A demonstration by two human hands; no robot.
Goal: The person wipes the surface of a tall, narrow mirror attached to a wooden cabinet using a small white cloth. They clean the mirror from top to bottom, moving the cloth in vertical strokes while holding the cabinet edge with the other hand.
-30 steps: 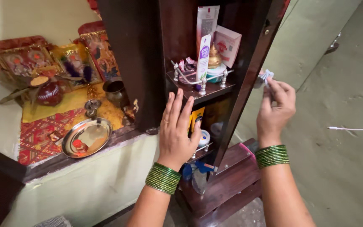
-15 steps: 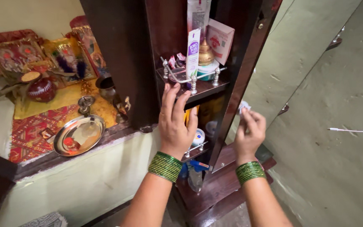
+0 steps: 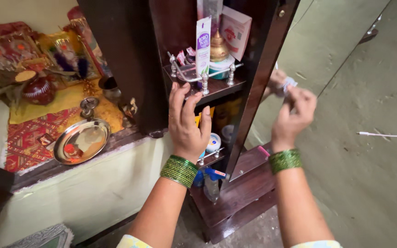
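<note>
Left hand [image 3: 187, 126]: raised flat before the dark wooden shelf unit [image 3: 263, 69], fingers straight and slightly spread, holding nothing; fingertips just below the front edge of the upper shelf [image 3: 217, 89]; green bangles [image 3: 178, 171] at the wrist.

Right hand [image 3: 295, 117]: to the right of the unit's glossy side panel, fingertips pinched together on a small pale object [image 3: 289, 84], blurred, kind not determinable; object held at the top of the hand, close beside the panel; second set of green bangles [image 3: 285, 160] on this wrist.

Upper shelf: white tube [image 3: 202, 46] upright behind a low metal rail, brass bell-shaped piece [image 3: 218, 47] just right of it, small carton [image 3: 234, 30] behind.

Far left: alcove with round steel plate [image 3: 82, 140] on red patterned cloth [image 3: 26, 140], dark round pot [image 3: 38, 90] beyond.

Right, on the floor: white cable [image 3: 387, 134], well apart from both hands.
</note>
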